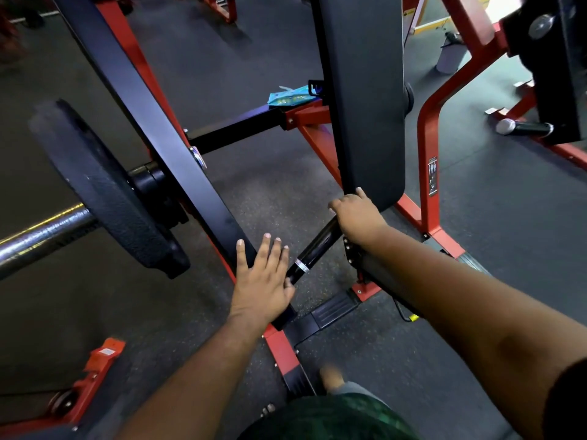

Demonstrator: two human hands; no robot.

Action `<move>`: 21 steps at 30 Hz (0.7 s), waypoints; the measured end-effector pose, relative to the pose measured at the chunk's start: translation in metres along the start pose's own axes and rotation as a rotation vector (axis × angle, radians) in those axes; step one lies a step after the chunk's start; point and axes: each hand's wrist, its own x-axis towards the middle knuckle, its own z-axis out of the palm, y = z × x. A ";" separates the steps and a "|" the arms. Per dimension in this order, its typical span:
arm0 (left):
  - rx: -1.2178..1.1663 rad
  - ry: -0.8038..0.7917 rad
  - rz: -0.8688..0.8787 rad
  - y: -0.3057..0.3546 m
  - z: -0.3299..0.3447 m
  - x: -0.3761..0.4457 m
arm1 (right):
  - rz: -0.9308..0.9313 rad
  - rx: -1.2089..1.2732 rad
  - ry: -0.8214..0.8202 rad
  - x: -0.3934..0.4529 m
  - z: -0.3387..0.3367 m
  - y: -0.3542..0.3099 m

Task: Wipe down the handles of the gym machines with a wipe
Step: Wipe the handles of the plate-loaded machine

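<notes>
Item: handle [317, 246], black, rigid, glossy (likely slick), running between both hands. Right hand [357, 214] wraps its upper end; wipe not visible. Left hand [262, 277] lies flat, fingers [266, 249] spread, beside its lower end. Wipe packet [290, 96] well beyond, soft, light.

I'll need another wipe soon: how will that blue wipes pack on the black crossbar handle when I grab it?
The wipes pack looks like a soft pouch, so probably light and floppy, sagging when lifted. It lies flat on the crossbar, so unlikely to roll, though a nudge could slide it off.
</notes>
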 end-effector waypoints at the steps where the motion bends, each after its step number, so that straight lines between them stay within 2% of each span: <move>1: 0.000 0.005 0.002 0.000 0.000 0.000 | -0.003 -0.014 -0.066 0.002 -0.003 -0.010; 3: -0.009 0.019 0.003 0.000 0.002 0.000 | -0.085 -0.039 -0.112 -0.007 -0.004 -0.036; 6: -0.030 0.028 0.001 0.000 0.004 0.001 | -0.239 0.003 -0.062 -0.034 0.008 -0.070; 9: -0.015 0.024 0.008 -0.001 0.004 0.001 | -0.394 0.146 -0.048 -0.064 0.033 -0.081; 11: -0.008 0.025 0.010 0.000 0.005 0.001 | -0.457 0.350 0.067 -0.084 0.041 -0.072; 12: -0.006 0.028 0.008 0.000 0.006 0.001 | -0.385 0.524 0.178 -0.093 0.042 -0.065; 13: -0.009 0.036 0.004 0.000 0.007 0.001 | -0.217 0.717 0.305 -0.100 0.040 -0.058; 15: -0.022 0.056 -0.006 0.001 0.008 0.002 | 0.229 0.997 0.547 -0.099 0.036 -0.040; 16: -0.025 0.064 -0.007 0.001 0.008 0.002 | 0.426 1.060 0.587 -0.093 0.035 -0.033; 17: -0.024 0.066 -0.007 0.002 0.008 0.001 | 0.534 1.074 0.564 -0.085 0.035 -0.034; 19: -0.014 0.067 -0.006 0.002 0.007 0.001 | 0.506 1.032 0.479 -0.073 0.042 -0.053; 21: -0.004 0.085 -0.006 0.002 0.007 0.002 | 0.460 1.050 0.475 -0.074 0.055 -0.084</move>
